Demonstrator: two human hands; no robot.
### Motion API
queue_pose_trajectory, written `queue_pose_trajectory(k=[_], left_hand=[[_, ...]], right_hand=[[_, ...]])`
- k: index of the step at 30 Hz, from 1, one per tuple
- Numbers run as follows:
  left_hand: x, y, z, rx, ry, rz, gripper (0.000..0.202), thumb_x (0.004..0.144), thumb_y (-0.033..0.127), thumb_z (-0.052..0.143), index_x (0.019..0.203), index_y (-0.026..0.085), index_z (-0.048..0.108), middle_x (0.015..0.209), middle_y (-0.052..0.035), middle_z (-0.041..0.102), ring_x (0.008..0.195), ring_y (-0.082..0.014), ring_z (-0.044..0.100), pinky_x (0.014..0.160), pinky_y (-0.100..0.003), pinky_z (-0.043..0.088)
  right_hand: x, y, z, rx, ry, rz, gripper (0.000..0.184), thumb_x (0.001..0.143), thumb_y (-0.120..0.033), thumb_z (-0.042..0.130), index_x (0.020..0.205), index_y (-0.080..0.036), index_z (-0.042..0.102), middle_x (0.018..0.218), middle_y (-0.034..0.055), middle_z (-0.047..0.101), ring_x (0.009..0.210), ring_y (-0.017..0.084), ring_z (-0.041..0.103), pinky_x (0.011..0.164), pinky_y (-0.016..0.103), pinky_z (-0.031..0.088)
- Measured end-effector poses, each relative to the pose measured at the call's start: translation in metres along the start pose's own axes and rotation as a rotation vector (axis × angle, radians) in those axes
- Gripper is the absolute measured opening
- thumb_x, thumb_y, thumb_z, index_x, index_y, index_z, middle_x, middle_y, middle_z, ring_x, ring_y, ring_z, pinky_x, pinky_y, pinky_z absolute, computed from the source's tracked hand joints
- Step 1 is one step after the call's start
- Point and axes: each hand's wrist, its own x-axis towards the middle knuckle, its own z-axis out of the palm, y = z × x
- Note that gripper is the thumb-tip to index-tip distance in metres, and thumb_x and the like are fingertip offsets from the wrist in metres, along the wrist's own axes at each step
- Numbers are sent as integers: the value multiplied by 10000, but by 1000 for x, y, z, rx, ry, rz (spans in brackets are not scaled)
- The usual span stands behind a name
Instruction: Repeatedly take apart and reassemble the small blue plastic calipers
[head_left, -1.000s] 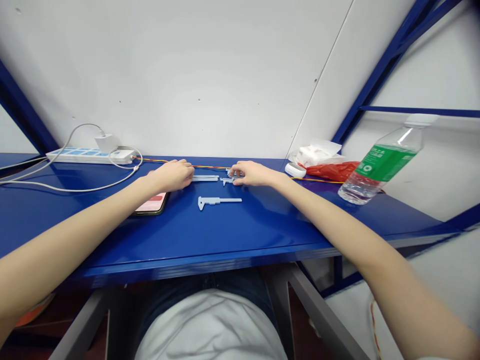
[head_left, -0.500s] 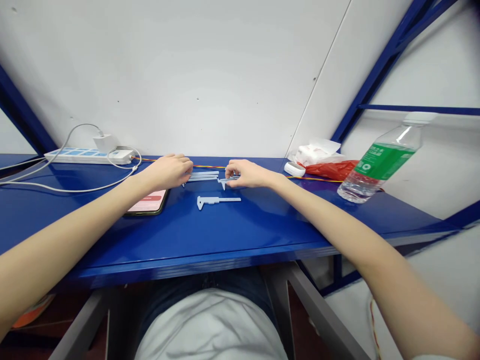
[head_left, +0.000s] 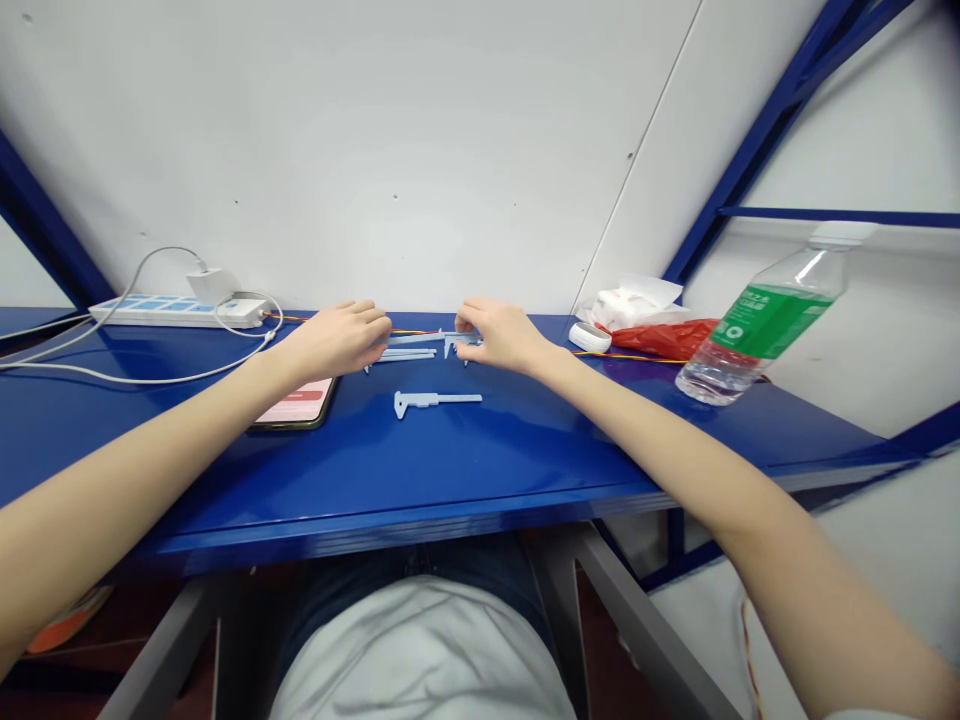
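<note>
A pale grey plastic vernier caliper (head_left: 435, 400) lies sideways on the blue table, its jaws toward the left, in front of both hands. My left hand (head_left: 351, 337) is closed around the left ends of a few similar calipers (head_left: 409, 355), whose thin bars stick out to the right; its fingers partly hide them. My right hand (head_left: 496, 335) pinches another caliper (head_left: 450, 342) between thumb and fingers, its jaw pointing down and slightly raised near the tips of the bars from the left hand. The rest of that caliper is hidden behind the fingers.
A phone (head_left: 296, 408) with a lit screen lies under my left forearm. A white power strip (head_left: 172, 312) with a charger and cable sits at back left. At right are a white oval device (head_left: 589, 338), tissues (head_left: 637, 302), a red bag (head_left: 664, 338) and a water bottle (head_left: 772, 315).
My right hand has lifted slightly with its caliper. One bar at my left hand now tilts upward to the right; the caliper in front has not moved.
</note>
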Motion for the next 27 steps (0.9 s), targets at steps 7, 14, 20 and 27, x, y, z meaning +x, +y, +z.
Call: queue_pose_trajectory(k=[7, 14, 20, 27], left_hand=[[-1, -3, -1, -25, 21, 15, 265, 902, 257, 371, 889, 157, 615, 841, -95, 625, 842, -210, 572, 809, -334, 455], [1, 6, 1, -10, 51, 110, 255, 906, 259, 382, 901, 161, 618, 854, -99, 644, 864, -222, 576, 796, -343, 443], [7, 29, -2, 59, 89, 155, 271, 914, 261, 370, 871, 171, 622, 848, -102, 656, 876, -227, 585, 791, -349, 436], [5, 26, -2, 8, 88, 54, 276, 910, 269, 373, 904, 164, 628, 873, -105, 661, 888, -232, 591, 794, -359, 433]], right_hand=[[0, 2, 1, 51, 44, 24, 99, 731, -222, 559, 819, -177, 554, 862, 49, 583, 773, 166, 473, 684, 283, 310], [-1, -9, 7, 40, 47, -138, 81, 753, -228, 556, 818, -184, 539, 871, 48, 587, 777, 163, 472, 728, 289, 318], [-3, -30, 10, 13, 30, -196, 110, 793, -264, 555, 850, -169, 556, 890, 66, 622, 808, 178, 494, 738, 300, 311], [-4, -25, 10, -54, -21, -175, 218, 881, -338, 520, 981, -161, 600, 1014, 98, 638, 899, 208, 517, 779, 326, 309]])
